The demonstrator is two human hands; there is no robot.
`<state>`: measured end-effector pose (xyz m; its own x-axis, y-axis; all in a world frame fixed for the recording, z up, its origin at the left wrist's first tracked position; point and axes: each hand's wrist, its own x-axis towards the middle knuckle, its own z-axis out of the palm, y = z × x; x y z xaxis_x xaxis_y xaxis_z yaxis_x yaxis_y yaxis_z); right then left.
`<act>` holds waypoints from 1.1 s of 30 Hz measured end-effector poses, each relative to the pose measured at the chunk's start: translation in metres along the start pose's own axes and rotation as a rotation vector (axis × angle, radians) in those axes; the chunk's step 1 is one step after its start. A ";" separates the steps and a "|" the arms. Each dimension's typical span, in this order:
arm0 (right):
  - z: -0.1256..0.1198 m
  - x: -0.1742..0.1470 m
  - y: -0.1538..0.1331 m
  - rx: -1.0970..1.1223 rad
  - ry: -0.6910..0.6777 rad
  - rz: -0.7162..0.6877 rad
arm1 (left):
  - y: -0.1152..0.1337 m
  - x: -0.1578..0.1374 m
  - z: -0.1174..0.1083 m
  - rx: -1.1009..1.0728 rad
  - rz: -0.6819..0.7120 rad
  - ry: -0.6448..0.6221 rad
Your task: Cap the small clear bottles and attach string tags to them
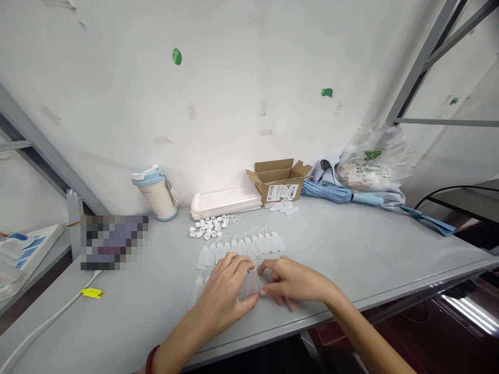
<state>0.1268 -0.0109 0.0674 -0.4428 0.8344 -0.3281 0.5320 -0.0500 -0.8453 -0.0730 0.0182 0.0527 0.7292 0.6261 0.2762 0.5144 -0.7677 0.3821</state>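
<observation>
My left hand (pixel 226 288) arches over the front row of translucent plastic tags with white cords, its thumb and forefinger closed around the tags (pixel 249 284) at the row's right end. The hand hides part of this row; more tags (pixel 196 295) show at its left. From the right, my right hand (pixel 290 280) reaches to the same end, forefinger and thumb apart and close to the last tag's edge. Whether they touch it is hard to tell. Behind lies a second row of similar corded tags (pixel 241 246), side by side, and beyond it a pile of small white caps (pixel 208 227).
At the back stand a cup (pixel 156 195), stacked white trays (pixel 228 201) and an opened cardboard box (pixel 279 182), with loose translucent pieces (pixel 284 209) before it. Rightward lie a folded blue umbrella (pixel 331 192) and a plastic bag (pixel 374 161). A white cable (pixel 50 318) crosses the left side.
</observation>
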 end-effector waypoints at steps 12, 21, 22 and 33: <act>-0.013 -0.004 0.003 0.034 0.103 0.035 | -0.017 -0.004 -0.014 -0.022 -0.057 0.134; -0.071 0.006 0.030 0.022 0.728 0.049 | -0.069 0.016 -0.033 -0.046 -0.309 0.246; -0.082 0.013 0.036 -0.028 0.820 0.060 | -0.073 0.019 -0.033 -0.033 -0.320 0.259; -0.124 0.069 0.097 -0.731 1.084 -0.117 | -0.093 0.076 -0.024 0.227 -0.171 0.157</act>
<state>0.2371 0.1098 0.0155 0.1065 0.8452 0.5238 0.9476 0.0733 -0.3110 -0.0763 0.1404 0.0595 0.5535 0.7488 0.3646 0.7240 -0.6490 0.2337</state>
